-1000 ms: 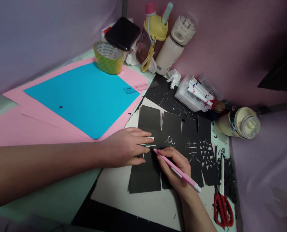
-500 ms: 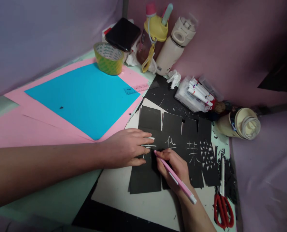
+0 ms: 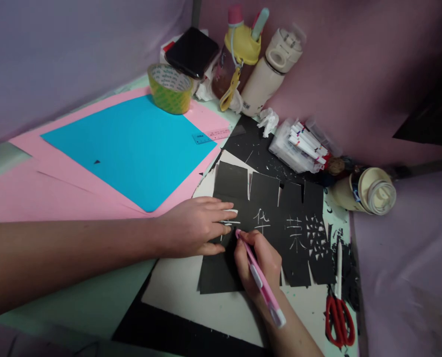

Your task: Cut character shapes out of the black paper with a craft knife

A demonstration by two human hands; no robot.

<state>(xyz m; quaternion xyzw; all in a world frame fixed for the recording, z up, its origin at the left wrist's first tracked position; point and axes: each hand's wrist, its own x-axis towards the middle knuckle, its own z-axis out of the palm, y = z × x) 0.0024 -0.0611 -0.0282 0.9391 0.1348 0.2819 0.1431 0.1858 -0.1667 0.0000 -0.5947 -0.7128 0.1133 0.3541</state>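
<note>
Black paper [image 3: 264, 191], with slits along its top edge and white characters and small triangular openings across it, lies on a pale board [image 3: 179, 285]. My left hand [image 3: 202, 225] rests flat on the paper's left part, fingers spread around a white-stroked character. Just right of those fingers, my right hand [image 3: 260, 260] is closed around a slim pink pen-shaped craft knife [image 3: 261, 282]. Its tip points down at the paper beside that character; the very end is too small to make out.
Red-handled scissors [image 3: 340, 320] lie at the right among black scraps. Blue paper [image 3: 131, 148] covers pink sheets at the left, under a clear ruler [image 3: 215, 135] and tape roll [image 3: 170, 89]. Behind stand a white bottle [image 3: 267, 74], a pen box [image 3: 298, 146] and a cream cup [image 3: 365, 191].
My right hand has shifted slightly left, and the craft knife stands a little steeper, its rear end further left and lower. My left hand stays on the paper. The view has shifted slightly.
</note>
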